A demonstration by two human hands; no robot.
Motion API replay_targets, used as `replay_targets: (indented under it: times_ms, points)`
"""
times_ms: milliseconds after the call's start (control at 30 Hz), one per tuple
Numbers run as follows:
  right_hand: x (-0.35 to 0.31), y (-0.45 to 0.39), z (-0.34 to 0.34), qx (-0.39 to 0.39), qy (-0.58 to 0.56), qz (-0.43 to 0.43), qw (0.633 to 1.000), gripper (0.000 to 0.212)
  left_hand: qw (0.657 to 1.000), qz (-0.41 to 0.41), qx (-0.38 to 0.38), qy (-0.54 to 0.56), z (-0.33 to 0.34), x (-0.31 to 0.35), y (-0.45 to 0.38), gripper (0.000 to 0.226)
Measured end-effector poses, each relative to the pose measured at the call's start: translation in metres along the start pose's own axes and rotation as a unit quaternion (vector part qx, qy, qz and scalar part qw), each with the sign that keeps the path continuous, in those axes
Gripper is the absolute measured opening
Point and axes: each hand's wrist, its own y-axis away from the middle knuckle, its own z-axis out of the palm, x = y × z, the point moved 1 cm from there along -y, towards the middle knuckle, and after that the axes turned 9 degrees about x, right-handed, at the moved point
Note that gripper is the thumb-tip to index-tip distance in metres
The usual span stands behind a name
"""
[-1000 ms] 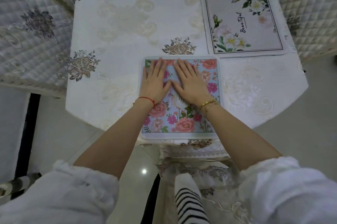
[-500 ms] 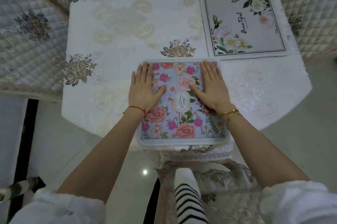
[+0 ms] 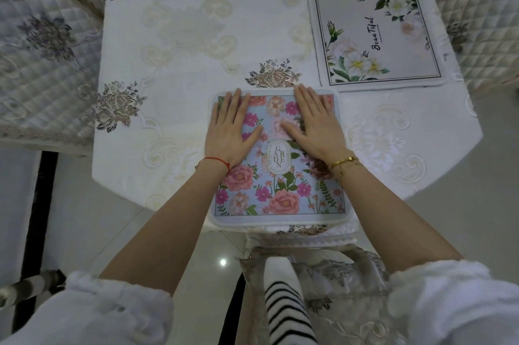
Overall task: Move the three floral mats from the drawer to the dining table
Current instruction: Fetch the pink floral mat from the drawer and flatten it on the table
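Observation:
A blue mat with pink flowers [image 3: 278, 190] lies flat at the near edge of the dining table [image 3: 174, 44], which wears a white embroidered cloth. My left hand [image 3: 229, 131] rests palm down on the mat's left half, fingers spread. My right hand [image 3: 317, 125] lies palm down on its right half. Neither hand grips anything. A second mat, grey with white flowers and a black border [image 3: 376, 38], lies flat at the far right of the table. No third mat and no drawer are in view.
Quilted chair covers stand at the left [image 3: 42, 58] and at the far right [image 3: 483, 16] of the table. Another covered chair [image 3: 345, 283] sits just below the table's near edge, by my striped leg. Pale tiled floor [image 3: 92, 221] surrounds the table.
Both hands started side by side at the mat's middle and have slid apart to its left and right halves. The mat now lies flat and square to the table edge.

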Motion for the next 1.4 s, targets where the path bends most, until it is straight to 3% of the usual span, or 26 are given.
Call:
replay_targets:
  times_ms: [300,500,600,1000,1167,1400]
  points:
    - [0.024,0.018,-0.011,0.013,0.008,0.051,0.999,0.083,0.996,-0.087,-0.003,0.009,-0.005,-0.006,0.012,0.091]
    - [-0.038,0.005,-0.008,0.006,-0.05,-0.046,0.998,0.066,0.999,0.031,-0.015,0.031,-0.009,0.015,0.012,0.069]
    - [-0.049,0.003,0.003,-0.018,-0.035,-0.073,0.997,0.064,0.998,0.023,-0.036,0.042,-0.007,0.02,0.007,0.07]
    - [0.027,0.033,-0.013,-0.015,-0.02,0.047,0.999,0.076,0.998,-0.053,-0.026,0.018,-0.013,-0.013,0.03,0.077]
    - [0.029,0.05,-0.02,0.01,-0.04,0.103,0.994,0.073,0.998,-0.045,-0.027,0.021,-0.019,-0.007,0.045,0.074]
    - [-0.036,0.102,-0.008,0.009,-0.082,0.024,0.996,0.066,0.998,-0.001,-0.027,0.064,-0.02,0.039,0.095,0.065]
